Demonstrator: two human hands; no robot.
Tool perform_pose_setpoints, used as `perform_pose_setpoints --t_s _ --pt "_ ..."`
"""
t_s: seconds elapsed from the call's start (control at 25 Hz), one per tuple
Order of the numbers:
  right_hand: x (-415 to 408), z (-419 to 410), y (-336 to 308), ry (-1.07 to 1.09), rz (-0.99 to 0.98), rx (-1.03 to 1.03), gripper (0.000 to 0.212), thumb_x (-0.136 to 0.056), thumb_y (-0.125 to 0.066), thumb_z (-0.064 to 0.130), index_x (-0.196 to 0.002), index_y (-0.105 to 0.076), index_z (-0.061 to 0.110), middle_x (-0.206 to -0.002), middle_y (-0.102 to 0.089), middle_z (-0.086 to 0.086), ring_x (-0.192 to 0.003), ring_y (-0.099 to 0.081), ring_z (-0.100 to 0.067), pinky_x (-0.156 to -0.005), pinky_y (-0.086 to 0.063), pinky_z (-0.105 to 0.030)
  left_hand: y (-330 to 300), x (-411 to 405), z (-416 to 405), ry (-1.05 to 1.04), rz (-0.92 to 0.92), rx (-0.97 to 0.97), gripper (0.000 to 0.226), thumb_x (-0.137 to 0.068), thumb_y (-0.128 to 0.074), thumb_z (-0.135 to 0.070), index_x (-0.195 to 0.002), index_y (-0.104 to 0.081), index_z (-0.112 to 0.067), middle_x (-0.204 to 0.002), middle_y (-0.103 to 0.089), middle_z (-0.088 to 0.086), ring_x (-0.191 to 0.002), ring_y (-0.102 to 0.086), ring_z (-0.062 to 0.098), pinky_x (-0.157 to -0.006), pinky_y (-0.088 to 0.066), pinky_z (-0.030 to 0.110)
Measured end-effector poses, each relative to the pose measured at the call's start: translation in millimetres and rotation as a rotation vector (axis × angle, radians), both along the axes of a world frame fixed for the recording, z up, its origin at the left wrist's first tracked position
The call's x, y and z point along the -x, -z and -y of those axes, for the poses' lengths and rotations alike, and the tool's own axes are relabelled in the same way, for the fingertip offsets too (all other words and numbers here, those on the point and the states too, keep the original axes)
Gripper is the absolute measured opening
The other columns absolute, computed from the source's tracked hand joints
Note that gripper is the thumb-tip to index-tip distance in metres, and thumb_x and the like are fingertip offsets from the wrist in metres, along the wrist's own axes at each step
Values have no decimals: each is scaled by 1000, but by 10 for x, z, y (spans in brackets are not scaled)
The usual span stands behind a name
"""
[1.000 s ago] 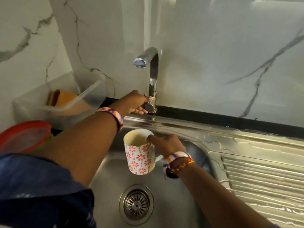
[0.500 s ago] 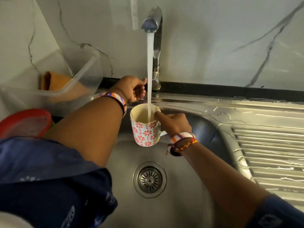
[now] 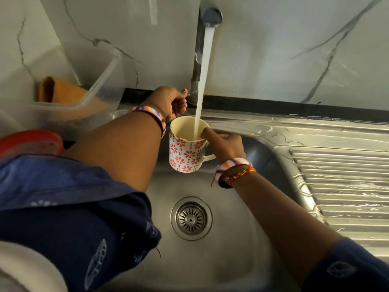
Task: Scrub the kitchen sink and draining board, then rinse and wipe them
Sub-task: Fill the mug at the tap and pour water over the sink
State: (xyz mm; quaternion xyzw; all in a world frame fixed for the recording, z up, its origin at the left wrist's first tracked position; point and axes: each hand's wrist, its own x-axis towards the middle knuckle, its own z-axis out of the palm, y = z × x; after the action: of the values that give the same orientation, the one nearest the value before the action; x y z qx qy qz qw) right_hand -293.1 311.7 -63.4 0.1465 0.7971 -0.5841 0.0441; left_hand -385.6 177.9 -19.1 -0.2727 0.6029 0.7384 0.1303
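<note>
Water, absent a second ago, now runs from the tap [image 3: 202,51] whose lever the left hand [image 3: 170,102] grips, filling the mug [image 3: 186,151] the right hand [image 3: 225,145] clamps over the sink [image 3: 221,260], so rinsing of it and the draining board [image 3: 341,186] looks near; no writing is legible.

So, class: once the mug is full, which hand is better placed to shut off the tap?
The left hand: it rests at the tap base, while the right hand holds the mug.
</note>
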Motion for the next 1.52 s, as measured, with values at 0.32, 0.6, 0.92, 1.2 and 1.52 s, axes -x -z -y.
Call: perform_pose_setpoints --t_s 0.32,0.6,0.92,1.2,1.52 --pt "-29 81 -29 24 -6 9 32 -79 -66 42 -56 -59 21 -64 -63 2 -69 -60 -17 -77 -50 -34 34 11 7 2 -31 -45 31 -92 -58 -20 -65 -52 -6 -30 -49 -1 -54 -47 8 -56 -46 17" --pt "-49 33 -15 36 -9 35 29 -79 -66 41 -58 -61 22 -66 -64 1 -72 -62 -18 -79 -52 -37 45 -4 8 -27 -36 -100 28 -92 -60 -18 -67 -54 -6 -45 -55 1 -55 -49 9 -58 -47 17" --pt "-19 25 -38 25 -5 57 28 -78 -66 40 -57 -62 22 -68 -66 -1 -81 -65 -24 -85 -54 -41 24 -11 -17 -4 -38 -58 30 -94 -55 -19 -67 -52 -5 -31 -50 0 -56 -46 10 -60 -45 18" --pt "-18 47 -58 21 0 50 29 -78 -67 40 -56 -61 22 -66 -64 1 -75 -63 -20 -81 -51 -36 39 15 -4 -11 -34 -40 29 -93 -56 -19 -68 -53 -5 -30 -50 0 -57 -48 11 -62 -46 19" --pt "-28 47 -41 33 8 58 29 -77 -67 40 -56 -61 22 -66 -64 0 -74 -62 -20 -81 -51 -38 46 15 -5 -38 -41 -114 27 -93 -57 -17 -69 -54 -4 -55 -54 3 -57 -48 10 -61 -46 19"
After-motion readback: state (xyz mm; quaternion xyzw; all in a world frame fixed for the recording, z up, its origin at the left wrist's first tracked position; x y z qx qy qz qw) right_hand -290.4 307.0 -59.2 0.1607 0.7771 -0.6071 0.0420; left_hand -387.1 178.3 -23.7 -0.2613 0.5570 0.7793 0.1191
